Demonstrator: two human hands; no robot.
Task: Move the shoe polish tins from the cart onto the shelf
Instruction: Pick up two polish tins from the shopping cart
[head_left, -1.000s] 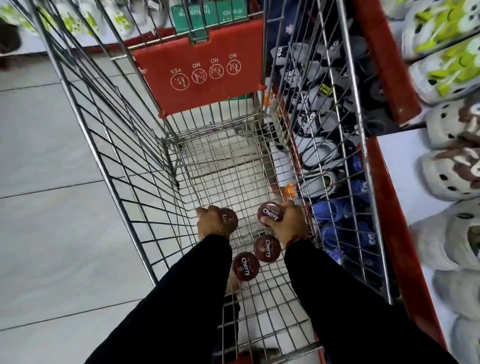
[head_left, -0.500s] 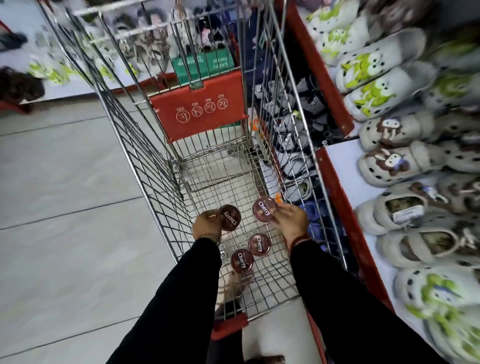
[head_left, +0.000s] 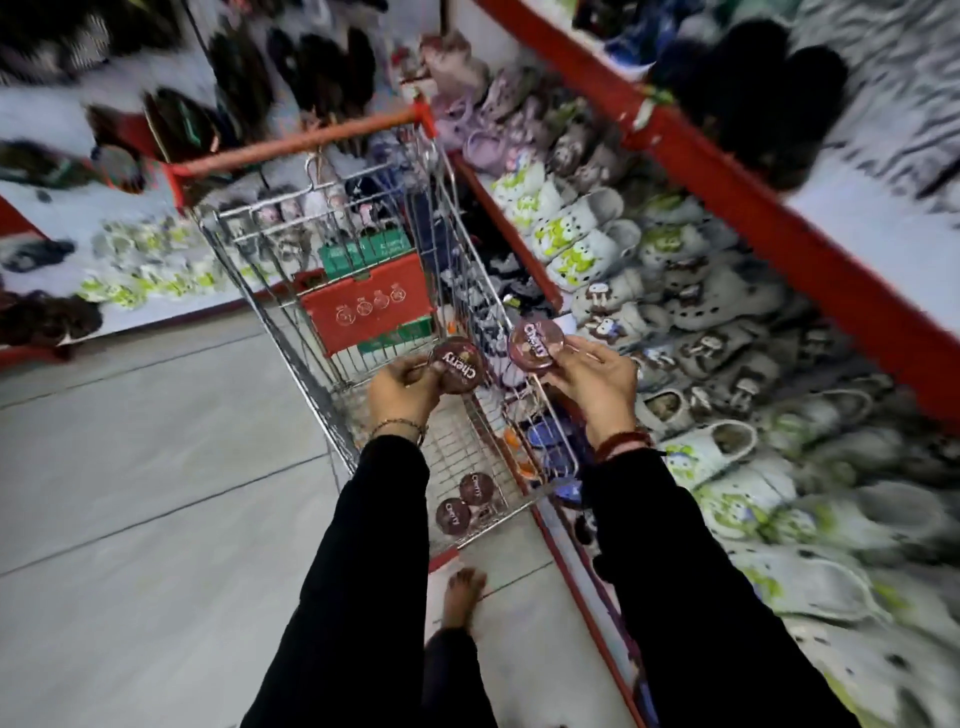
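Observation:
My left hand (head_left: 402, 391) holds a round dark-red "Cherry" shoe polish tin (head_left: 460, 365) above the wire cart (head_left: 332, 395). A second tin (head_left: 536, 341) of the same kind is gripped by my right hand (head_left: 595, 387), raised over the cart's right side toward the shelf. Two more tins (head_left: 476, 488) (head_left: 453, 515) lie flat on the cart's floor near its closest end. The white shelf with red edging (head_left: 511, 228) runs along the right and is packed with slippers.
Rows of white and green slippers (head_left: 587, 249) fill the right-hand shelf, with an upper red-edged shelf (head_left: 769, 208) above. Another low display of shoes (head_left: 135, 270) lies beyond the cart at left. Grey tiled floor (head_left: 156, 493) spreads left. My bare foot (head_left: 462, 597) stands behind the cart.
Both hands have lifted a tin each up out of the cart's bottom to above its rim. The view has tilted up and right, and the scene is motion-blurred.

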